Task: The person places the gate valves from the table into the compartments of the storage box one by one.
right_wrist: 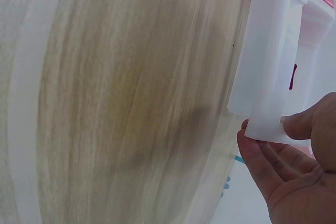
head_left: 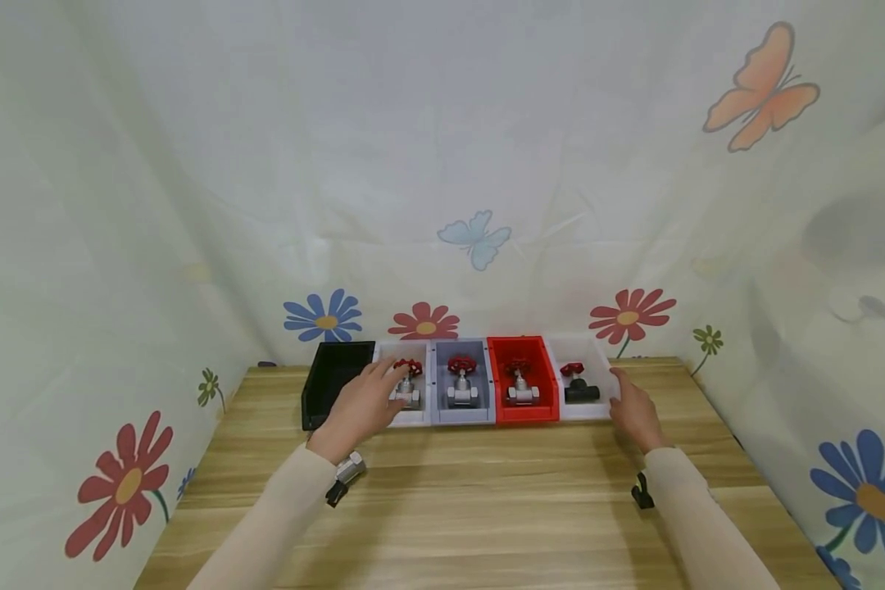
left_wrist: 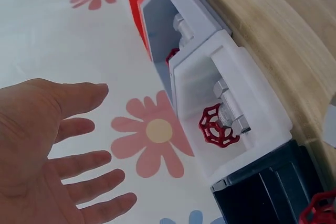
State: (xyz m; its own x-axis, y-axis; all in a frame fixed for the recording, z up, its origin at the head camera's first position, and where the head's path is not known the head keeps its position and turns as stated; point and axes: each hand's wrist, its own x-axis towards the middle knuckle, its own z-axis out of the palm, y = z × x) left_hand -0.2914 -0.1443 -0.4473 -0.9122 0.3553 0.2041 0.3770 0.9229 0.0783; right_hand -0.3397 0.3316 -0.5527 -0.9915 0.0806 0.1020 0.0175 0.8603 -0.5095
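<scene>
My left hand (head_left: 365, 401) is held with fingers spread over the left white bin (left_wrist: 257, 98), holding nothing. That bin contains a silver valve (left_wrist: 231, 109) with a red handwheel. My right hand (right_wrist: 294, 169) pinches a wall of the right-end white bin (right_wrist: 270, 77), thumb inside and fingers outside. A black valve (head_left: 581, 392) with a red handwheel lies in it. Between the two white bins, the grey bin (head_left: 463, 416) and the red bin (head_left: 527, 414) each hold a silver valve with a red handwheel.
The black bin (head_left: 332, 360) ends the row on the left. In front of it, a silver valve (head_left: 351, 467) lies on the wooden table (head_left: 487, 492), partly hidden by the left forearm. A printed curtain (head_left: 472, 147) hangs close behind the bins and along both sides.
</scene>
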